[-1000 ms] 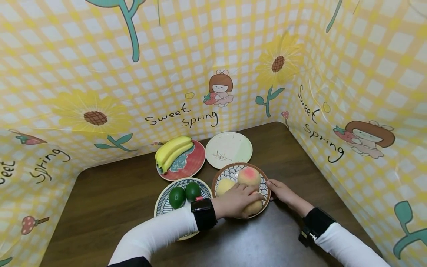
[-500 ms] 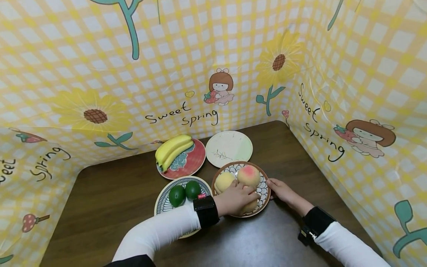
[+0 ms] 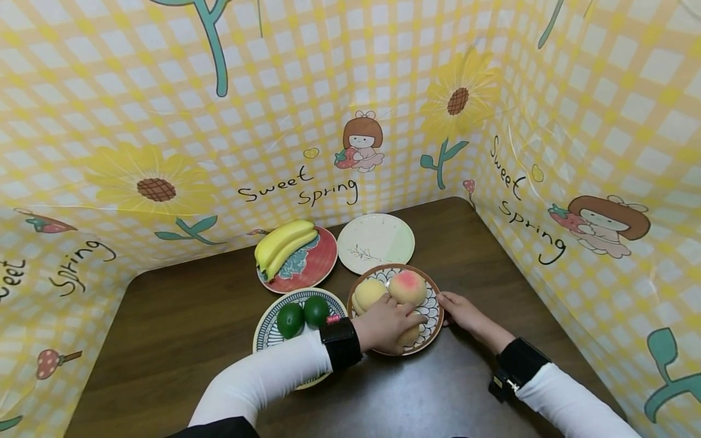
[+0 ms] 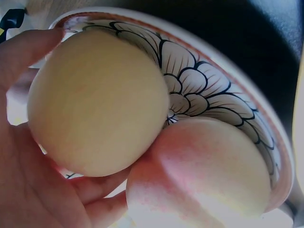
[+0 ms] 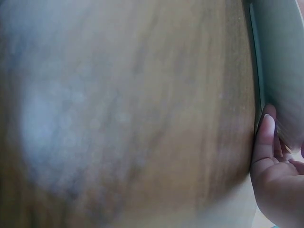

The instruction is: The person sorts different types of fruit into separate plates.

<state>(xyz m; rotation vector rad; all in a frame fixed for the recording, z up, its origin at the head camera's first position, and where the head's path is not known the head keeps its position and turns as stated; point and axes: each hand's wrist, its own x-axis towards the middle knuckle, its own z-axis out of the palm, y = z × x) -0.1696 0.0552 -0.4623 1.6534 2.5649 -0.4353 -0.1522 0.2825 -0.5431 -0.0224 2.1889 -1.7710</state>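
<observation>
A brown-rimmed patterned plate (image 3: 436,322) bears several peaches. My left hand (image 3: 386,325) reaches over its near side and grips a peach (image 4: 97,102), thumb and fingers curled round it in the left wrist view. Against that fruit lies a second, pink-streaked peach (image 4: 199,171). Farther back on the plate, in the head view, are a pink-topped peach (image 3: 408,287) and a pale yellow one beside it. My right hand (image 3: 462,310) pinches the plate's right rim; in the right wrist view its thumb (image 5: 267,130) lies against the plate's pale outer side.
Left of the peaches stands a blue-patterned plate (image 3: 264,331) with two green fruits (image 3: 290,320). Bananas (image 3: 285,246) lie on a red plate (image 3: 323,267) behind it. A pale plate (image 3: 378,243) touches or nearly touches the peach plate. Checked cloth walls (image 3: 208,140) enclose the table (image 3: 164,328).
My left hand has shifted slightly left with the near peach under its fingers. The right hand stays at the plate's rim.
</observation>
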